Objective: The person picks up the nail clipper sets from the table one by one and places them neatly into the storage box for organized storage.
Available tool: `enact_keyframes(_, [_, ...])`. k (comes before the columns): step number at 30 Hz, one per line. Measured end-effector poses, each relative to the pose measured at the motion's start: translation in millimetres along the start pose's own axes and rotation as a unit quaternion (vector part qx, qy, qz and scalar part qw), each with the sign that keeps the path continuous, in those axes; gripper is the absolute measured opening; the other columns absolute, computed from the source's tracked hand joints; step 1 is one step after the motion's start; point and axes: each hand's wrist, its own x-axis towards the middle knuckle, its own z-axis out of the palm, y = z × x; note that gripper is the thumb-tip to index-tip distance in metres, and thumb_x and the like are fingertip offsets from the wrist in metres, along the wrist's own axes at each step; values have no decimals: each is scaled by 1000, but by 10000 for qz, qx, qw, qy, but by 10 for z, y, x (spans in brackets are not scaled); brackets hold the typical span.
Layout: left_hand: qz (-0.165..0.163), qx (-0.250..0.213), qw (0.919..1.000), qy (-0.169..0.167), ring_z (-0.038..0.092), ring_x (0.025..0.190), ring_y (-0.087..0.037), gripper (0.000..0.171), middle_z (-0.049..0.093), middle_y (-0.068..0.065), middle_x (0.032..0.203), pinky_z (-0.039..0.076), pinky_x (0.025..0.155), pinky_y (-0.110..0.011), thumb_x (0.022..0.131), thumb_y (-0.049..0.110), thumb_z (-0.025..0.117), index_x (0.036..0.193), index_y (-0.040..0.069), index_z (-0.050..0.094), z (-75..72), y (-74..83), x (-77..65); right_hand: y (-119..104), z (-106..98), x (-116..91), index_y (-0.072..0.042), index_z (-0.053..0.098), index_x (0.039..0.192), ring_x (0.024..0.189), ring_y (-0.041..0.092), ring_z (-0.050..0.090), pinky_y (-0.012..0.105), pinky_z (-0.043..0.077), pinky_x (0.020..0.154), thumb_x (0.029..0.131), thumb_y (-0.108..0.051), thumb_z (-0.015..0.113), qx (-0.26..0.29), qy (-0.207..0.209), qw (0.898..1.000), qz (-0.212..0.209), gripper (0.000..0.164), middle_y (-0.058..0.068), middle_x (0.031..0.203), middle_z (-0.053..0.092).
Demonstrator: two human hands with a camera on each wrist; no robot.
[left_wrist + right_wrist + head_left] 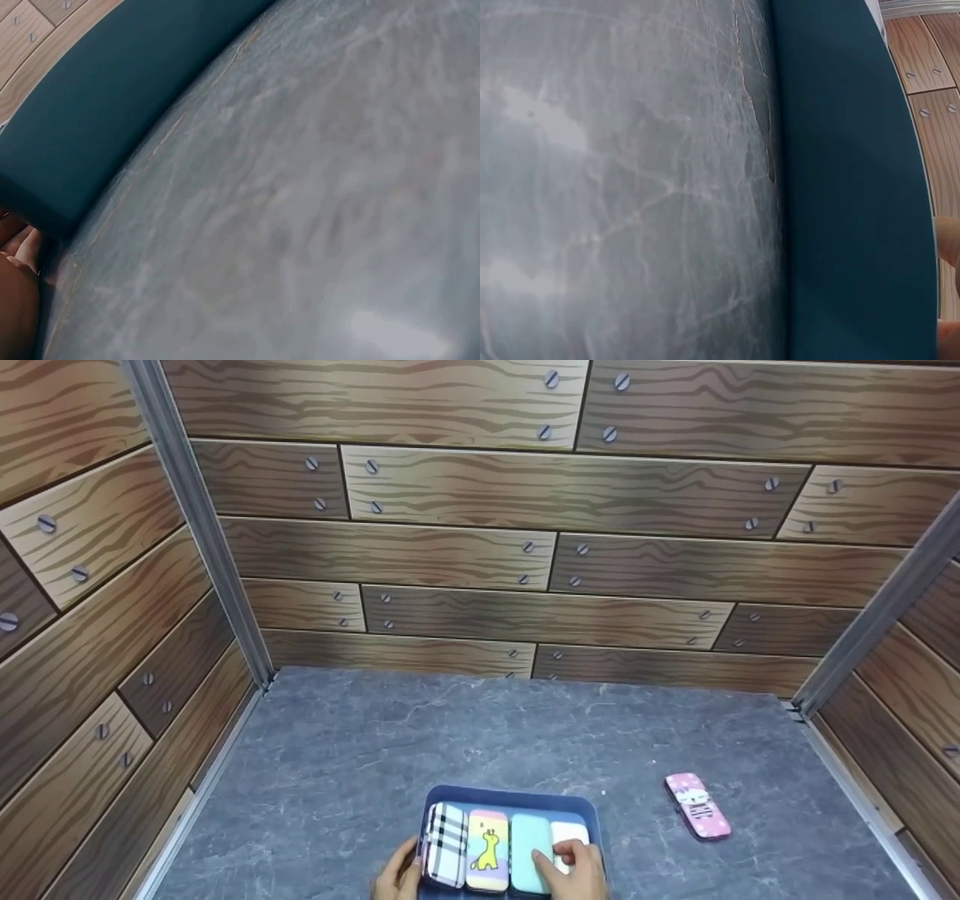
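Observation:
A blue tray [517, 793] holds a row of slim cases at the near edge of the view. From left to right they are a black-and-white plaid case [446, 844], a pastel case with a yellow giraffe [487, 851], a plain mint-green case [529, 840] and a white case [568, 830]. At the tray's left side my left hand [396, 874] grips the outer wall, its fingertips against it. My right hand [577, 874] pinches the white case, bent fingers on top, the thumb by the mint case's right edge; its lower part is hidden by the hand.
A pink case with a cartoon animal face [697, 806] lies to the right of the tray on the grey marbled tabletop [450, 727]. Wood-patterned walls [480, 555] with metal corner posts [202, 510] enclose the back and sides.

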Motion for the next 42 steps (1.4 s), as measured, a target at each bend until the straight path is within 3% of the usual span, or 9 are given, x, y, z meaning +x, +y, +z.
enact_keyframes(6, [30,47,10000,6,63,96,-13,33,66,-18,112,50,81,-19,90,6,56,121,-3,60,6,-2,13,1,-6,1,-10,60,86,77,20,45,34,38,65,72,-47,74,64,36,9999,-141,43,6,86,46])
enact_keyframes(15, [65,-246,9997,8,62,94,-6,33,63,-22,114,49,82,-17,89,1,55,121,-6,59,13,-18,4,-2,-1,-5,-10,60,87,77,20,46,35,39,66,71,-49,74,-15,-34,10000,12,45,6,86,45])
enact_keyframes(21, [26,-107,9999,-6,62,95,-8,33,64,-20,115,49,82,-17,89,4,55,122,-4,60,1,-5,-4,-7,7,-13,-10,59,86,77,20,45,35,39,66,72,-48,75,-37,34,10000,15,43,6,86,45])
enact_keyframes(28, [538,-114,9983,196,61,91,-1,31,65,-22,109,47,79,-12,89,7,56,117,-5,62,17,-54,-3,5,13,-5,-10,59,86,76,19,43,33,37,65,73,-43,75,-24,112,9999,-82,39,5,85,45])
enact_keyframes(30, [590,-130,9979,244,63,92,-5,30,66,-21,108,48,78,-12,88,7,56,116,-5,62,26,-51,0,7,9,-4,-9,60,87,74,19,43,32,37,64,74,-42,75,29,158,9997,-203,38,5,84,45])
enact_keyframes(35, [158,-189,9996,162,64,100,-24,32,65,-22,111,51,82,-22,89,6,55,119,-5,61,29,-12,5,0,-15,3,-6,59,92,68,16,41,30,36,62,76,-37,74,238,322,9977,-555,38,3,78,45])
enact_keyframes(38, [-79,-107,9999,74,64,100,-24,33,65,-20,112,51,82,-22,90,6,54,121,-3,60,22,12,3,-8,-53,5,-4,58,96,65,15,41,30,35,60,78,-33,73,225,255,9973,-647,37,3,76,46])
enact_keyframes(42, [-140,-63,9999,27,64,97,-20,33,66,-19,111,50,80,-18,90,5,54,122,-2,60,15,22,-1,-18,-131,-2,2,55,104,65,16,42,29,40,58,80,-30,70,310,-211,9968,-711,43,5,78,46])
